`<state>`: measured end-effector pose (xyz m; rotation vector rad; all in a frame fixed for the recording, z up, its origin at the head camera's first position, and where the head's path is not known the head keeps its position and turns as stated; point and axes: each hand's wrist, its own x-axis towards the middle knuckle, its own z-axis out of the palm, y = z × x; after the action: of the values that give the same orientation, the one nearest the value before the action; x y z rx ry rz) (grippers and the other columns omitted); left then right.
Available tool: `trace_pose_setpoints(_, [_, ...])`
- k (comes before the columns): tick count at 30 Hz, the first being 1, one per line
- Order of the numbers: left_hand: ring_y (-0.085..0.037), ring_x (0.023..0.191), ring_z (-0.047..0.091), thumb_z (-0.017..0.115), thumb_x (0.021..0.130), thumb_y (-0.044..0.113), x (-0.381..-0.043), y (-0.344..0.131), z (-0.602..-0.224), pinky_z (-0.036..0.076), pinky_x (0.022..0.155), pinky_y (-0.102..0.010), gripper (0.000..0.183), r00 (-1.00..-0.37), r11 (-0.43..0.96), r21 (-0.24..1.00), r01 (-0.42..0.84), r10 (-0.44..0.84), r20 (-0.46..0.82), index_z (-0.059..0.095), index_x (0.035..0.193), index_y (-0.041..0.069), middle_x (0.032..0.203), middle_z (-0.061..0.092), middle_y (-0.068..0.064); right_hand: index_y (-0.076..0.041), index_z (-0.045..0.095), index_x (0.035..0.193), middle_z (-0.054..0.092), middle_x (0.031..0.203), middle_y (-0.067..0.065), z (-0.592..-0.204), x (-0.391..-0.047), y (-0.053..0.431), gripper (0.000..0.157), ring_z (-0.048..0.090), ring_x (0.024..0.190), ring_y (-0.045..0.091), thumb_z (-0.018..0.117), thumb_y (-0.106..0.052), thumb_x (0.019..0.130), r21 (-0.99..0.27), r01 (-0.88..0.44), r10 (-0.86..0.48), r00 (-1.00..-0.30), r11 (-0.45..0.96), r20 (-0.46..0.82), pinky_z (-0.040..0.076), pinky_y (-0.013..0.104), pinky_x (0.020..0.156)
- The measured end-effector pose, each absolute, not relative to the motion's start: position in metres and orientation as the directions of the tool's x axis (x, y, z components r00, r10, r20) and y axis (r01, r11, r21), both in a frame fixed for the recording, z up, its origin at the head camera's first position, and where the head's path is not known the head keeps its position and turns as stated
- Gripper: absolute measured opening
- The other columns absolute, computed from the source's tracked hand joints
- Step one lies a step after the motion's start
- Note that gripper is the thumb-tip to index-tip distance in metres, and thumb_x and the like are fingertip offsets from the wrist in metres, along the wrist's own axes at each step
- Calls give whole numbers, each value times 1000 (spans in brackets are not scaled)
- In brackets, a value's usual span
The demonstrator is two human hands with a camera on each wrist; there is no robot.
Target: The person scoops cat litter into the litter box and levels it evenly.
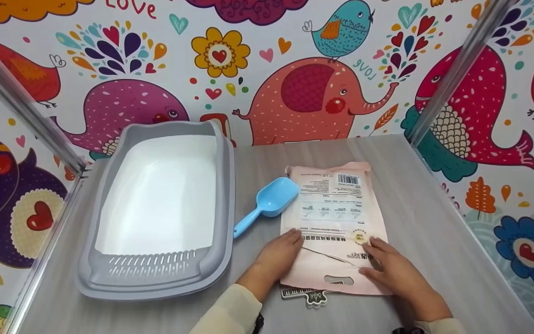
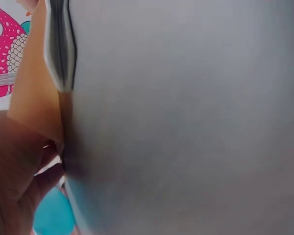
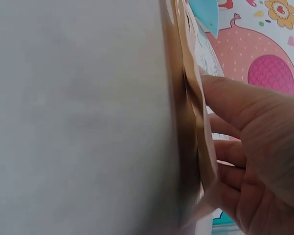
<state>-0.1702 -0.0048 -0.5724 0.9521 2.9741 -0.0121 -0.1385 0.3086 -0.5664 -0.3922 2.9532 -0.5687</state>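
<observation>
A pale pink printed bag (image 1: 331, 218) lies flat on the table, its barcode end away from me and its handle cut-out near me. My left hand (image 1: 279, 254) rests on the bag's left edge, fingers laid over the printed face. On the right part of the bag rests my right hand (image 1: 399, 271), thumb and fingers spread apart. A thin slanting line crosses the bag between both hands. Seen from the right wrist, the fingers (image 3: 232, 154) lie along the bag's brownish, slightly gaping edge (image 3: 191, 107). A black-and-white patterned flat piece (image 1: 315, 297) sticks out beneath the bag's near edge.
Left of the bag stands a grey litter tray (image 1: 228, 185) with a white inside and a slotted front lip. A light blue scoop (image 1: 273, 199) lies between tray and bag, its tip touching the bag's outline. Printed wall panels (image 1: 229, 102) enclose the table's back and sides.
</observation>
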Motion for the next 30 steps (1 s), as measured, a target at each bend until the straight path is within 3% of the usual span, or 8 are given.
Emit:
trace_pose_setpoints(11, [-19,149,46,45,106,4,-184,-2,-570,37,123,-31,44,-863,866,87,493,499,-78,56,149,9,158,52,-4,1,59,143,48,155,28,-565,-147,289,72,43,145,49,82,-38,87,-371,-227,-266,-962,900,-56,44,59,113])
trace_pose_setpoints(20, [-19,144,53,49,104,5,-199,-3,-571,41,120,-30,40,-881,878,79,471,473,-6,62,142,10,152,58,-4,3,50,150,42,159,29,-560,-161,273,84,37,149,50,82,-41,86,-392,-198,-254,-963,898,-95,38,59,118])
trace_pose_setpoints(25, [-16,142,54,55,106,17,-203,0,-572,42,119,-29,35,-900,897,76,434,436,-6,63,139,10,149,60,-3,0,47,153,42,158,29,-558,-167,263,87,36,150,50,82,-42,86,-385,-211,-272,-956,898,-110,38,60,118])
trace_pose_setpoints(30, [-16,143,53,57,107,25,-205,3,-571,42,119,-29,37,-916,912,113,394,399,-27,62,140,10,150,59,-2,0,49,152,45,156,30,-554,-169,255,79,39,147,50,79,-37,89,-395,-226,-290,-951,890,-110,38,61,118])
